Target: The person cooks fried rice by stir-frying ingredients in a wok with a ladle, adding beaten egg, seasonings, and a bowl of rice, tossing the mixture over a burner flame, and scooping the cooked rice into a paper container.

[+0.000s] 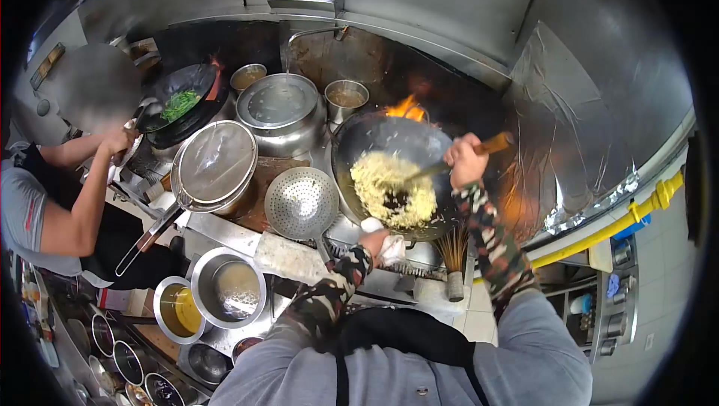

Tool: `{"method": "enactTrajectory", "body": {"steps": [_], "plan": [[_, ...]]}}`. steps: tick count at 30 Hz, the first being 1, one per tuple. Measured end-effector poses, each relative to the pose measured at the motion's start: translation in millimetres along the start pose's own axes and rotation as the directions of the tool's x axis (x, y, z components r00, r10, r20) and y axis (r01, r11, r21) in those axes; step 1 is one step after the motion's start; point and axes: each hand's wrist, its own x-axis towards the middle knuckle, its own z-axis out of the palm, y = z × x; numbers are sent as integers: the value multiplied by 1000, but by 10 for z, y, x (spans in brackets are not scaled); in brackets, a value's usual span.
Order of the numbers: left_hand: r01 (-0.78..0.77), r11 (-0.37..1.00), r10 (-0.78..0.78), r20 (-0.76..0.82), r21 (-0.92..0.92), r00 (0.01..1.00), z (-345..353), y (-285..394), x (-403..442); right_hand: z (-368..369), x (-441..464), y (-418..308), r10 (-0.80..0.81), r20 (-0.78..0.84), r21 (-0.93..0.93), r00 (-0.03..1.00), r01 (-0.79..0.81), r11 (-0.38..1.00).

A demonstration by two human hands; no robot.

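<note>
A large dark wok [346, 144] sits on the burner in front of me, with flames [408, 108] rising behind its far rim. Pale yellow, grainy food that looks like egg-fried rice [378, 181] lies in it. My right hand [466, 160] is closed round a long wok tool with a wooden handle [496, 143]; its metal shaft slants down into the food, which hides the head. At the near rim, my left hand [372, 244] grips a folded white cloth [392, 249] against the wok's edge. A bamboo wok brush [453, 264] stands just right of the cloth.
A perforated strainer [302, 202] and a mesh sieve [215, 162] lie to the left, near a lidded pot [277, 102]. Metal pots [228, 286] stand nearer me. At far left a co-worker [67, 204] works over another wok with green vegetables [180, 105]. A yellow pipe [599, 235] runs along the right.
</note>
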Motion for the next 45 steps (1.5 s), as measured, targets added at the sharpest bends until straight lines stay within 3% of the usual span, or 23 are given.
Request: {"method": "enactTrajectory", "body": {"steps": [2,4,6,7,9,10,12,14,15,18,19,21,23,25,28,31,33,34,38,39,40,43,45], "plan": [[54,998,-52,-63,29,997,72,36,-359,-16,289,-238,-53,40,-35,998,54,998],[16,929,-8,25,-370,1000,120,90,-994,2,410,-763,65,119,0,991,-65,998],[424,819,-386,175,-388,906,86,335,-958,68,167,-925,40,86,49,996,-44,998],[81,990,-50,253,-113,966,-3,307,-694,117,29,-697,69,-6,28,998,-68,997],[-693,518,641,308,502,703,-181,267,-175,-121,51,19,58,-76,80,995,-52,995],[-624,566,591,263,539,763,-147,258,-115,-87,113,74,19,-67,96,998,-12,995],[-107,967,153,193,-231,969,40,255,-621,-51,294,-190,-17,19,111,1000,15,994],[-593,753,464,410,286,786,-120,109,-872,-90,378,-605,93,66,54,993,-97,994],[-787,401,546,568,468,616,-277,-50,-790,-12,231,-622,55,-4,-31,998,-55,998],[-587,703,406,451,401,795,-333,41,-280,-86,-140,-82,51,56,-35,997,-49,998],[-466,797,345,343,384,873,-306,43,-214,-354,-209,146,42,156,-309,987,9,951],[-236,953,215,122,189,969,-176,-43,-328,-640,-239,-406,367,324,-495,872,-174,851],[-199,978,198,-29,-59,980,-57,-110,-746,-905,-733,-1320,712,535,-232,455,-731,642],[-272,956,277,35,-107,960,-83,-13,-891,-1126,-988,-1373,690,668,62,279,-945,322],[-329,911,265,259,248,929,-315,20,-45,-1028,-1389,-294,936,277,-133,219,-956,263],[253,870,-213,139,-424,967,-221,185,15,-653,-1131,-576,930,91,-705,356,-636,312],[294,780,-206,217,-552,954,-100,366,-440,-912,-1152,-1196,917,127,-966,378,-162,201],[291,742,-145,279,-604,949,-13,541,-749,-938,-1237,-1429,938,-41,-941,344,-329,80],[393,828,-130,543,-401,829,-160,185,489,-1073,-1329,-549,909,-86,-995,408,-76,-60],[-87,992,60,258,95,964,-52,315,10,-893,-1310,-432,831,-133,-972,540,-236,-3],[-388,656,425,108,647,899,65,495,-370,-1102,-1224,-168,625,177,-983,760,168,74],[-316,947,308,-127,-55,943,339,220,-925,-987,-1062,-648,645,98,-994,757,42,102],[-144,984,134,100,105,986,36,-252,-108,-1084,-1143,-837,565,119,-985,816,167,-34]]}}
